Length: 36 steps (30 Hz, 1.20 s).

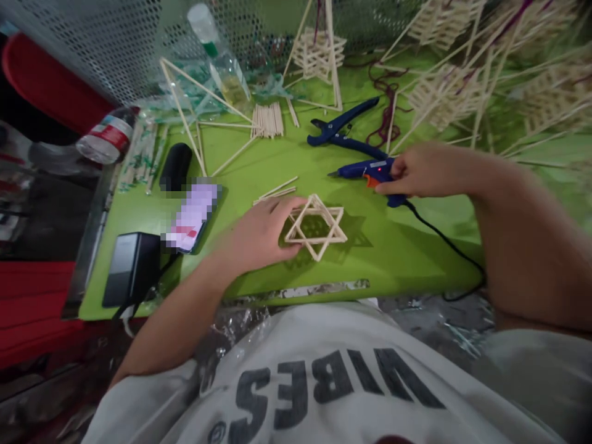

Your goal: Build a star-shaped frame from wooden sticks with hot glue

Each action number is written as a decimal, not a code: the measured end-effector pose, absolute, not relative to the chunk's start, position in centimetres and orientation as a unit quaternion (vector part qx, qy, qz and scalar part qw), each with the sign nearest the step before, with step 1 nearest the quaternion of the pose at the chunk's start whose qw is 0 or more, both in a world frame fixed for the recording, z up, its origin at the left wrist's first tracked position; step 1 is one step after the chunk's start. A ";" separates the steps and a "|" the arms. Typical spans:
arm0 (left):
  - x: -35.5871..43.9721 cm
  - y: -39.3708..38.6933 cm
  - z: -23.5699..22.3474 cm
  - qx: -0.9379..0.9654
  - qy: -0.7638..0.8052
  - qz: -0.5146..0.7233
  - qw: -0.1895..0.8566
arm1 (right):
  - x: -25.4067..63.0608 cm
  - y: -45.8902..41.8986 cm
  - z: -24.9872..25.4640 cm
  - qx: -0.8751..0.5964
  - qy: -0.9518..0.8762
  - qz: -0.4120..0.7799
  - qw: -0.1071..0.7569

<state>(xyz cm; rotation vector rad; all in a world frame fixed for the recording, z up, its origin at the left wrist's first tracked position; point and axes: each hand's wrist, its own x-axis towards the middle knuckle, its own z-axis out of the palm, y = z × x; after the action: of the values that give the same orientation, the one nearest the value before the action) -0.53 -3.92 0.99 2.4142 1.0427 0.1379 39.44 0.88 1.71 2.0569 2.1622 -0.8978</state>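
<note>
A six-pointed star made of wooden sticks point(319, 227) lies on the green table point(259, 271). My left hand point(261, 233) rests on the star's left side, fingers curled over its edge and holding it down. My right hand point(423, 169) is closed around the handle of a blue glue gun point(370, 172), whose nozzle points left and whose red light is on. Its black cord point(444, 240) runs off the table's front right. A few loose sticks point(275, 191) lie just beyond my left hand.
Blue cutting pliers point(340, 132) lie behind the glue gun. A bundle of sticks point(267, 120), stick pyramids point(319, 52) and more stick frames point(462, 80) crowd the back and right. A phone point(194, 216), black adapter point(132, 268), black case point(176, 166) and bottles point(106, 139) are at the left.
</note>
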 end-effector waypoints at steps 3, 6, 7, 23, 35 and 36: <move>-0.3 -3.9 1.0 0.884 0.385 0.047 0.259 | 39.0 0.7 4.1 0.677 0.686 -0.261 0.055; -0.3 -3.8 0.7 0.881 0.389 0.050 0.264 | 38.9 0.6 5.5 0.749 0.597 -0.287 -0.024; -0.4 -3.8 0.5 0.879 0.390 0.052 0.269 | 38.9 0.6 5.7 0.767 0.556 -0.310 -0.077; -0.8 -3.4 0.2 0.849 0.424 0.049 0.311 | 36.2 -1.4 3.2 0.510 0.369 -0.657 -0.416; -1.2 -2.5 -0.2 0.845 0.430 0.037 0.316 | 34.5 -2.2 0.8 0.440 0.309 -0.709 -0.457; -1.3 -2.5 -0.3 0.846 0.429 0.038 0.316 | 34.4 -2.2 0.7 0.432 0.305 -0.711 -0.464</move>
<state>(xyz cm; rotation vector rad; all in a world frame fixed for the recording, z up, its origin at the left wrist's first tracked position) -1.34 -2.50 -0.32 2.2271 1.1300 0.1003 34.41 -2.15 0.72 2.0029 1.4138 -3.2951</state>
